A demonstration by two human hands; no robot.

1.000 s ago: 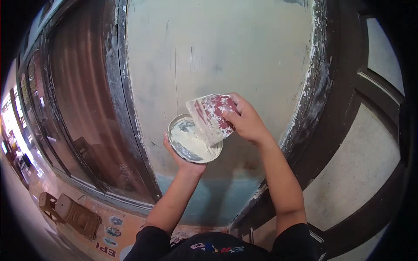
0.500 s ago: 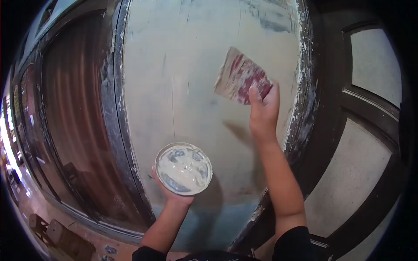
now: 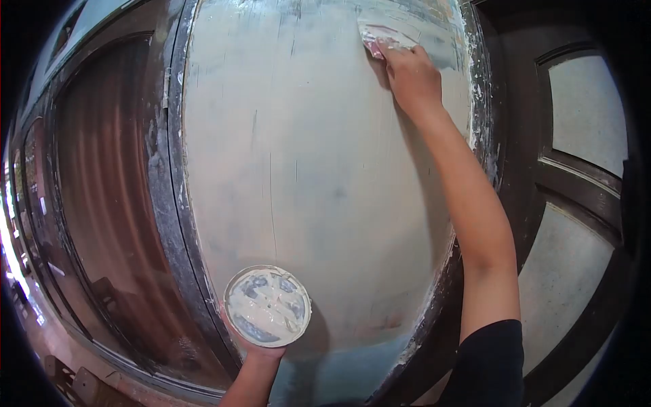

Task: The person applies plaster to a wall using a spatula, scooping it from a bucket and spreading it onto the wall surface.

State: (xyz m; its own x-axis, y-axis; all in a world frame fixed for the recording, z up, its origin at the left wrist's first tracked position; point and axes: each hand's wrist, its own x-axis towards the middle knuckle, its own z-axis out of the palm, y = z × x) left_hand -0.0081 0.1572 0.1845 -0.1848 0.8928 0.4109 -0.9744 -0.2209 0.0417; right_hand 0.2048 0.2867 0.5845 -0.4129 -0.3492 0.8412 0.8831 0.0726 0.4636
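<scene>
My right hand (image 3: 415,76) grips a reddish putty spreader (image 3: 374,47) smeared with pale putty. Its blade lies against the upper right part of a pale, putty-coated panel (image 3: 312,176). Low in the view, my left hand (image 3: 263,351) holds a round metal lid (image 3: 260,333) from beneath, tilted towards me. Wet whitish putty (image 3: 266,308) covers much of the lid, with grey patches showing through. Most of my left fingers are hidden behind the lid. Thin vertical cracks and bluish patches mark the panel.
Dark, putty-flecked frame edges (image 3: 166,142) border the panel. On the left is a glazed door with a brown curtain (image 3: 102,169); on the right, a dark panelled door (image 3: 576,169). Brown stools (image 3: 91,386) stand at the lower left.
My right hand has moved up, and the spreader now meets the panel near its top right. The lid in my left hand sits lower and slightly further left in view.
</scene>
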